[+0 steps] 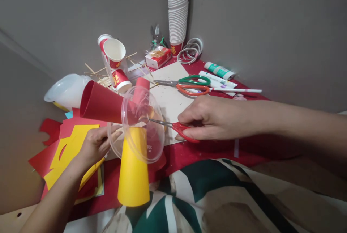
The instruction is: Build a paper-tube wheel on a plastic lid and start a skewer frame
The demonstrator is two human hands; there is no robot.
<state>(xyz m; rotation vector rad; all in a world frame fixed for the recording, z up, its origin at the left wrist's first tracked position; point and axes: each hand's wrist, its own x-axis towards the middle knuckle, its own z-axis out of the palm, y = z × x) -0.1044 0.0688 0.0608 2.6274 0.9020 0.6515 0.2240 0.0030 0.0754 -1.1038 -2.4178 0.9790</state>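
My left hand [96,144] is closed on the left side of a clear plastic tub [155,155], holding it up above the table. A yellow paper cone [134,175] hangs down from the tub, and a red paper cone [104,104] points out to the left. A shorter pinkish-red paper tube [141,88] sticks up behind. In my right hand [208,119] is a pair of small scissors [184,131] with red handles. Their blades point left and the tips reach the middle of the tub. Whether the tips pierce the plastic I cannot tell.
Larger scissors [193,84] with green and orange handles lie on a pale board [173,108]. A tall paper cup stack [179,12] stands behind, near white tape rolls [191,50]. Loose paper cups [114,52] and wooden sticks are left. Yellow card [62,153] lies front left; glue tubes [219,70] right.
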